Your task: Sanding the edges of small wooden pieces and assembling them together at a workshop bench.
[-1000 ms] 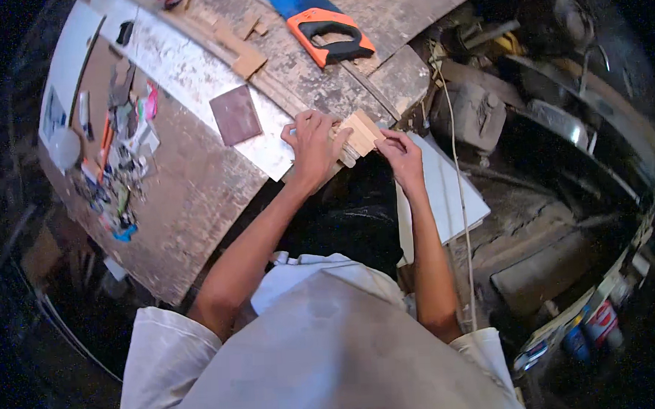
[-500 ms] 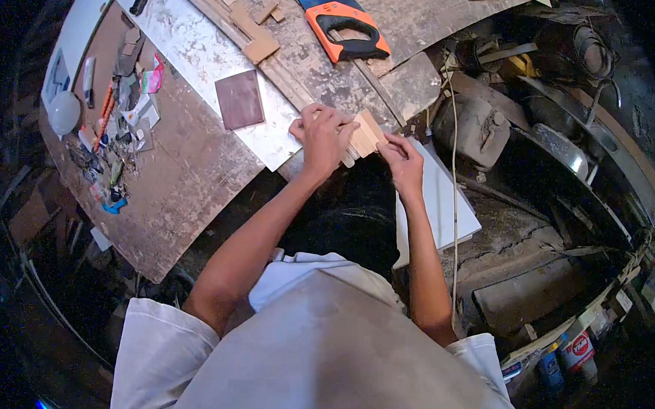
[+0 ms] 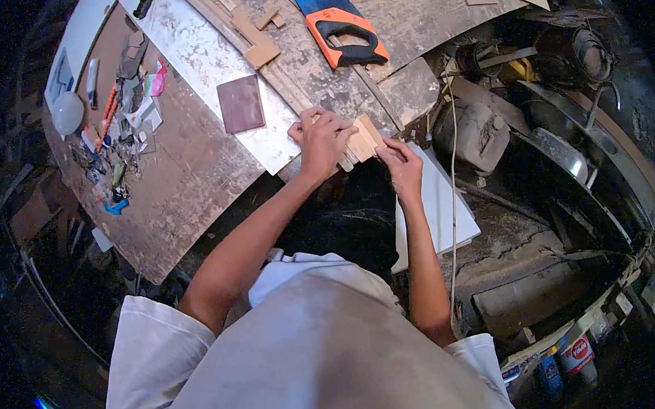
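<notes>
At the near edge of the workbench [image 3: 321,79], a small light-brown wood block [image 3: 367,135] with a lengthwise line along its face lies between my hands. My left hand [image 3: 320,144] is closed over its left side, fingers bent and thumb toward the block. Beneath that hand, the end of a thin wooden strip [image 3: 347,164] sticks out past the edge. From the right, my right hand [image 3: 405,168] pinches the block's near right corner between thumb and fingers. Beyond the hands lies a handsaw [image 3: 348,39] with an orange and black handle, its blue blade pointing away.
A dark brown square piece [image 3: 241,104] rests on a white board [image 3: 186,53]. Wood offcuts [image 3: 260,52] lie beyond. Leftward are a white bulb [image 3: 67,113] and scattered small items. A dusty jerrycan [image 3: 481,139], a cord [image 3: 453,168] and white panels [image 3: 435,214] sit at right.
The wood block has shifted slightly toward me and tilted a little, with my right hand moving along with it. My left hand stays nearly in place.
</notes>
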Motion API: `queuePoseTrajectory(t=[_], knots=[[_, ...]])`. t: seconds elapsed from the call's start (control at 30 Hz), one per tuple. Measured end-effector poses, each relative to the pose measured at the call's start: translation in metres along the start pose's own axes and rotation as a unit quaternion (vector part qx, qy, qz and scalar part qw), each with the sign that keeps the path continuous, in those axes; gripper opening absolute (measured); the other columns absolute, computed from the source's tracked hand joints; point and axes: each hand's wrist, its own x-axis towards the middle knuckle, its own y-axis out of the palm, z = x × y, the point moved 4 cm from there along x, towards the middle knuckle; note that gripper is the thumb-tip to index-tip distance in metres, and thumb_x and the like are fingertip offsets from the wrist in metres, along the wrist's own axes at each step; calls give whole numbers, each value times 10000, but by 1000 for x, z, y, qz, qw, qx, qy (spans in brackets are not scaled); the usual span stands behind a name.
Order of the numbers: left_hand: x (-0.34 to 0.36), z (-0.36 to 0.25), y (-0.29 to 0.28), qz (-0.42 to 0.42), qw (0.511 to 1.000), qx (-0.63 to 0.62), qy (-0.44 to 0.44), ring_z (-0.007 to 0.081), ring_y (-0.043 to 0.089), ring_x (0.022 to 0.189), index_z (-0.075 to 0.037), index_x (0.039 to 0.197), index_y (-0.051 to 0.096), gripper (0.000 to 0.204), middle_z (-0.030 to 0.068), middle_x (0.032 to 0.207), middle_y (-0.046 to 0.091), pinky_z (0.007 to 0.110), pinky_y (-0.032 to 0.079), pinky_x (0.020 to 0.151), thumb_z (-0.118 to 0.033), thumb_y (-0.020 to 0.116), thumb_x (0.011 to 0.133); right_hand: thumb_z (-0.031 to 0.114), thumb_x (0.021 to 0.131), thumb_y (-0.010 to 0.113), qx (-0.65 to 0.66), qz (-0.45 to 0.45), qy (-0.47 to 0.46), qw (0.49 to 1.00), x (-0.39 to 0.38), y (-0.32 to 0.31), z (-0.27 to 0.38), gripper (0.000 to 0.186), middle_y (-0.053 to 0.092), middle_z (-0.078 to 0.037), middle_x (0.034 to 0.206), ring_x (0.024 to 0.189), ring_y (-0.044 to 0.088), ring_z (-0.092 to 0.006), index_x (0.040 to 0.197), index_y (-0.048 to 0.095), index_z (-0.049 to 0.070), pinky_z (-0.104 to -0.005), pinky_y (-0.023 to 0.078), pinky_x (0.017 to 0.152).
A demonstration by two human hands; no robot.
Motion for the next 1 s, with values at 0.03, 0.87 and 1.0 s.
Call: queuePoseTrajectory(t=[0.03, 0.87, 1.0], knots=[[0, -1, 0, -2, 1000, 1, 1, 227, 480, 1132, -143, 818, 755, 180, -43, 909, 671, 501, 242, 923, -310, 779, 757, 58, 869, 733, 7, -2, 6, 1000, 0, 0, -1, 331, 710, -115, 980, 883, 671, -141, 1175, 662, -47, -246, 525, 817], [-5, 26, -28, 22, 982, -187, 28, 212, 584, 1044, -93, 1115, 680, 226, 26, 992, 682, 377, 350, 936, -136, 645, 895, 60, 859, 747, -14, 15, -7, 1000, 2, -2, 1, 308, 693, -86, 987, 909, 641, -122, 1143, 675, -36, -242, 516, 835], [0, 31, -42, 10, 980, -198, 8, 216, 631, 931, -65, 1074, 669, 186, 49, 941, 678, 344, 383, 898, -38, 560, 925, 39, 855, 745, -8, 8, 6, 1000, 0, -1, 5, 310, 692, -94, 1008, 914, 642, -131, 1147, 673, -37, -249, 516, 842]])
